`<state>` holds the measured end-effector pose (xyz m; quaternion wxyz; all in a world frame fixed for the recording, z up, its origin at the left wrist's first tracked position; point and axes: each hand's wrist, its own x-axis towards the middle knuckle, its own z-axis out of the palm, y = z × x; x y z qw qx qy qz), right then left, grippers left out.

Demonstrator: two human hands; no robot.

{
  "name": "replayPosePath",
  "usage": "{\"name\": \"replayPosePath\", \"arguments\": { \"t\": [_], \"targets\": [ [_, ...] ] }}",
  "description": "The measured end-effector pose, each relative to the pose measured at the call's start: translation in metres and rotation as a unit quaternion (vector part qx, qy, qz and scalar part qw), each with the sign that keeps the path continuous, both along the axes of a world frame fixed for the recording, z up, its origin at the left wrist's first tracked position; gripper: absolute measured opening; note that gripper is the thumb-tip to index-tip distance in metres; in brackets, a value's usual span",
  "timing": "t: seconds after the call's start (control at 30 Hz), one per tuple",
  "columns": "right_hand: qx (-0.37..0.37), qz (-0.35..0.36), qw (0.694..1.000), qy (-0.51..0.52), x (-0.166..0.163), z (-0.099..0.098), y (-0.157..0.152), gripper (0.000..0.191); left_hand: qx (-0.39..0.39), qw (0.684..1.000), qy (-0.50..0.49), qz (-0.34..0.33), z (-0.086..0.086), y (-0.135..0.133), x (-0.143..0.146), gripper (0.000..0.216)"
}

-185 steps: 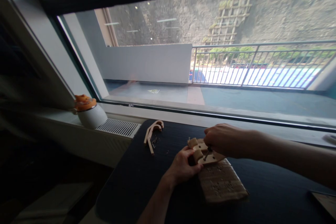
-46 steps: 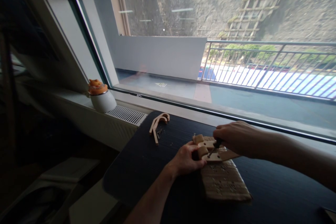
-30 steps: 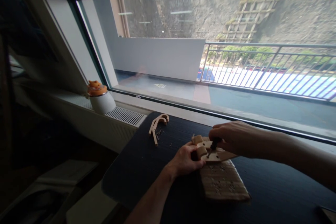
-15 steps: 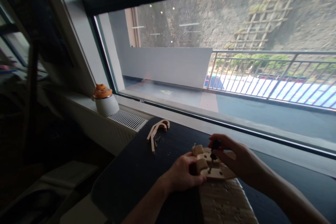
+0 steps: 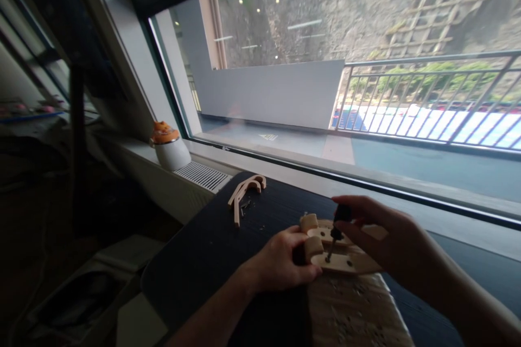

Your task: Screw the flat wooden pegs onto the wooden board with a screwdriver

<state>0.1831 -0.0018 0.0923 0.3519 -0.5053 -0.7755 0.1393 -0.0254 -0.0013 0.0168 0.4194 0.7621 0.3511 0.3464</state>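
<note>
My right hand (image 5: 380,233) grips a small screwdriver (image 5: 342,216) by its dark handle. The screwdriver leans slightly, and its tip sits at a hole near the hooked end of the nearer pale wooden hook piece (image 5: 340,263). A second, similar wooden hook piece (image 5: 324,234) lies alongside, farther from me. My left hand (image 5: 280,260) is closed around the hooked ends from the left, with the thumb along the near side. Beneath these pieces is a rough, light brown wooden board (image 5: 358,314). Part of the far piece is hidden by my right hand.
Two loose wooden hooks (image 5: 237,210) lie at the dark table's (image 5: 191,265) far left, beside several small screws (image 5: 245,206). A white pot with an orange top (image 5: 173,154) stands by a slatted vent (image 5: 203,177). The window sill (image 5: 280,173) borders the table's far side.
The view has shifted slightly. My right hand still holds the screwdriver at the same hole, and its handle tilts a little more to the right. My left hand keeps its hold.
</note>
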Motion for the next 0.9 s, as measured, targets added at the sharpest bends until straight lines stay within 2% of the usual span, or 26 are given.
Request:
{"name": "replayPosePath", "arguments": {
  "t": [0.13,0.4,0.6,0.9],
  "targets": [
    [0.045,0.023,0.999,0.008,0.002,0.000,0.000,0.031,0.007,1.000,0.008,0.002,-0.001,0.000,0.000,0.024],
    [-0.002,0.027,0.998,0.054,0.010,-0.001,-0.001,0.035,0.011,1.000,0.024,0.004,-0.002,0.000,0.001,0.025],
    [-0.027,0.043,0.997,0.059,0.010,-0.001,0.000,0.030,0.004,1.000,0.025,0.003,0.000,0.000,0.001,0.025],
    [0.010,0.011,0.999,0.036,0.006,0.003,-0.003,0.028,0.003,1.000,0.027,0.005,0.001,0.000,0.001,0.024]
  ]
}}
